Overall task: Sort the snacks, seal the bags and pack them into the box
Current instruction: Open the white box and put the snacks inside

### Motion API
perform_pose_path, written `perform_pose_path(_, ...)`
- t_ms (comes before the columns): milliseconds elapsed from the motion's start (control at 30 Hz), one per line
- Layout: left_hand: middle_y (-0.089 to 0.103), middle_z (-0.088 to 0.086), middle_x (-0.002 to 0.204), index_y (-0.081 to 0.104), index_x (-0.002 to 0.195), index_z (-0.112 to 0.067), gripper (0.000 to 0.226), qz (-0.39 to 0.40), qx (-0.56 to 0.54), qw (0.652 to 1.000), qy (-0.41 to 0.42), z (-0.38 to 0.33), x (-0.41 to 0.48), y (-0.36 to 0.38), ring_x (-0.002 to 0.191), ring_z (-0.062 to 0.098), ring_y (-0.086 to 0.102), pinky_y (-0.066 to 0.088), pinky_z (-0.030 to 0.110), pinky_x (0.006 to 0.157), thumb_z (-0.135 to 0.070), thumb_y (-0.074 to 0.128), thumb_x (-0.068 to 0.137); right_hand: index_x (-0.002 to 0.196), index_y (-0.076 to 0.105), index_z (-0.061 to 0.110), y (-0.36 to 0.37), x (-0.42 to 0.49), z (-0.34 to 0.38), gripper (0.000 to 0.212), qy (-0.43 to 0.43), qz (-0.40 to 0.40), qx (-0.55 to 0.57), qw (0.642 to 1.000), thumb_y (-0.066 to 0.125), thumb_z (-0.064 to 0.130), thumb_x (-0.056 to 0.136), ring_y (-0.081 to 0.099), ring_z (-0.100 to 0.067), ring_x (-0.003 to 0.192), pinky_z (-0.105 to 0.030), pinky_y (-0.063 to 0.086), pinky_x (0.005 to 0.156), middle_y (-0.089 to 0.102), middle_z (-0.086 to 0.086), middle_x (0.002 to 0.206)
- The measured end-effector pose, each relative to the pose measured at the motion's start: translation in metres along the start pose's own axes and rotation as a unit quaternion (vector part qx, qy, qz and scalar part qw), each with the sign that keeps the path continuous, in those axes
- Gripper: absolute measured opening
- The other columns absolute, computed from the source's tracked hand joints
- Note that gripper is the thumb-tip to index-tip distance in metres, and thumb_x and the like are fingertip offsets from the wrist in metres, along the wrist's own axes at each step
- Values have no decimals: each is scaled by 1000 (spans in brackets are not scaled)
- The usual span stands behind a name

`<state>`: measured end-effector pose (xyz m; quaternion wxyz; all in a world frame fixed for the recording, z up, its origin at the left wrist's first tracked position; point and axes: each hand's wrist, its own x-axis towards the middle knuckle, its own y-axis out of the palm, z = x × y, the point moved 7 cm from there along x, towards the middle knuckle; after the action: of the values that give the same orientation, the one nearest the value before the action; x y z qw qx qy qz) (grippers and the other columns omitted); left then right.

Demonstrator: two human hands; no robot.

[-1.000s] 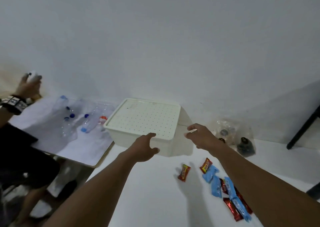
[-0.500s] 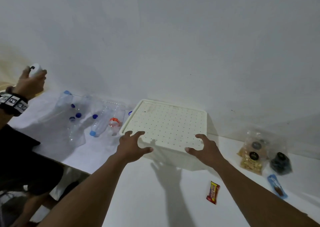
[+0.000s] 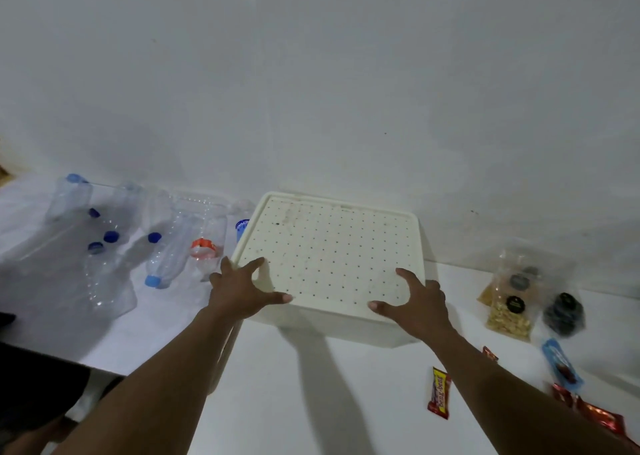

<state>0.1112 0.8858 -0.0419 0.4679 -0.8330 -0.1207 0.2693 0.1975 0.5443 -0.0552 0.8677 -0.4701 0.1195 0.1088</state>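
Change: a second ago our hands were short of the box, the left hand near its front corner and the right hand hovering in the air off its right side. Half a second ago both reached the lid. Now both rest on the near edge of the lid.

Fingers: on both hands they are spread and curled over the lid's front rim, thumbs pointing inward along the edge. We judge this a two-handed hold on the lid; whether it is lifting yet we cannot tell.

Box: the white box sits at 12 o'clock from us on the white surface, against the wall, lid on and closed.

Snacks: a red and yellow bar lies at about 4 o'clock from the box, well apart from it. A blue wrapper and red wrappers lie further out at 4 o'clock, unsorted.

Bags: clear bags of nuts and a dark-filled bag stand at 3 o'clock from the box, near the wall. Whether they are sealed we cannot tell.

Clutter: empty plastic bottles lie at 9 o'clock, not part of our job.

Meaning: we judge the opening step has begun; sorting, sealing and packing are all still to do.

Risk: the lid may stick and drag the light box toward us.
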Motion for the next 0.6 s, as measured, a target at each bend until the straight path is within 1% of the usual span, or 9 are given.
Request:
perform_pose_path(67, 30, 15, 150, 35, 149, -42, 121, -12, -11, 1000, -4, 3, 2, -2, 139, 42, 25, 30, 54, 113, -83, 78, 44, 147, 32, 42, -1, 1, 2, 104, 10, -19, -21, 1000, 74, 76, 59, 31, -35, 136, -45, 36, 108, 36, -15, 141)
perform_pose_path(167, 37, 12, 142, 37, 146, -42, 122, -36, -7, 999, -4, 5, 2, -7, 135, 38, 28, 32, 52, 111, -86, 76, 40, 147, 33, 42, -1, 1, 3, 106, 21, -39, -21, 999, 74, 78, 56, 29, -34, 136, -46, 33, 111, 37, -14, 141)
perform_pose_path(267, 41, 11, 138, 40, 142, -44, 130, -60, -14, 998, 1, 7, 3, -13, 133, 35, 30, 33, 53, 109, -98, 63, 26, 146, 37, 40, -4, -3, 3, 102, 24, -59, -16, 998, 74, 76, 58, 28, -32, 136, -47, 30, 110, 38, -12, 141)
perform_pose_path(333, 40, 10, 138, 41, 141, -43, 133, -66, -31, 997, 5, 7, 3, -16, 133, 34, 31, 34, 55, 109, -100, 59, 23, 146, 40, 37, -9, -5, 5, 101, 22, -67, -4, 997, 75, 75, 59, 27, -32, 137, -47, 30, 110, 39, -11, 141)
perform_pose_path(367, 39, 10, 138, 41, 142, -42, 131, -65, -43, 997, 8, 6, 2, -18, 133, 35, 30, 34, 55, 109, -98, 63, 26, 146, 42, 35, -12, -6, 6, 100, 19, -73, 6, 997, 76, 74, 59, 27, -31, 137, -47, 31, 109, 40, -11, 140)
perform_pose_path(467, 33, 12, 139, 39, 148, -36, 125, -56, -84, 995, 23, -1, -5, -24, 137, 36, 24, 31, 56, 113, -81, 80, 39, 144, 47, 31, -23, -10, 9, 97, 3, -93, 47, 995, 80, 68, 60, 30, -31, 133, -44, 33, 108, 42, -11, 134)
perform_pose_path(500, 31, 13, 141, 38, 149, -35, 126, -55, -94, 994, 28, -2, -8, -27, 139, 38, 21, 29, 57, 114, -79, 82, 39, 144, 48, 29, -26, -13, 11, 95, -7, -98, 63, 993, 82, 64, 61, 31, -31, 133, -42, 33, 109, 42, -12, 132)
perform_pose_path(600, 24, 13, 145, 35, 149, -38, 130, -71, -108, 990, 48, -3, -19, -37, 143, 41, 13, 27, 59, 116, -81, 81, 35, 143, 49, 28, -36, -25, 18, 91, -37, -121, 88, 988, 86, 55, 64, 33, -31, 133, -40, 34, 110, 40, -13, 132)
